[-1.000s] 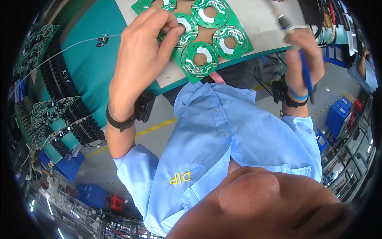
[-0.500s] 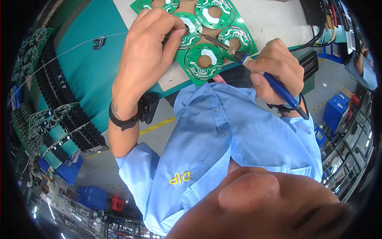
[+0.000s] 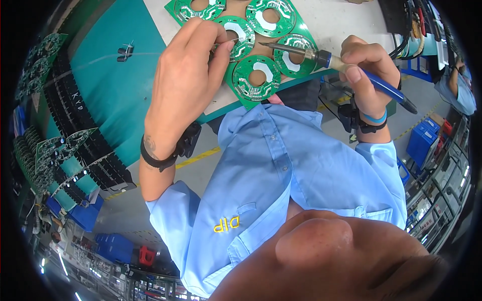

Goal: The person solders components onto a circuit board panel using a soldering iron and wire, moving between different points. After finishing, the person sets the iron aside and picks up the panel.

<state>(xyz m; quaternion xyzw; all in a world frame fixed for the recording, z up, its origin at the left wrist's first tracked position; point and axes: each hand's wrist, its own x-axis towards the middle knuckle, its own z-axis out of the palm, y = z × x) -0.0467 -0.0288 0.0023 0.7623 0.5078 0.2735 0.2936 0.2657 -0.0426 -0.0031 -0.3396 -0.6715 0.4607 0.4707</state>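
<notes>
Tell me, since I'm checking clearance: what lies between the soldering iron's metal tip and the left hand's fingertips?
In the head view, only green ring-shaped circuit boards lie between the soldering iron tip and the left hand.

A blue-handled soldering iron (image 3: 346, 67) lies nearly level, its metal tip over a green panel of ring-shaped circuit boards (image 3: 253, 75) flat on the white counter (image 3: 341, 20), beside thin solder wire (image 3: 223, 44).

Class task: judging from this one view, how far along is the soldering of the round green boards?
Done: the panel of green ring boards lies on the white mat, and the soldering iron is gripped in the right hand. In hand: the left hand pinches a thin wire at one ring, the iron tip beside it. Left: which joints are finished cannot be told.
</notes>
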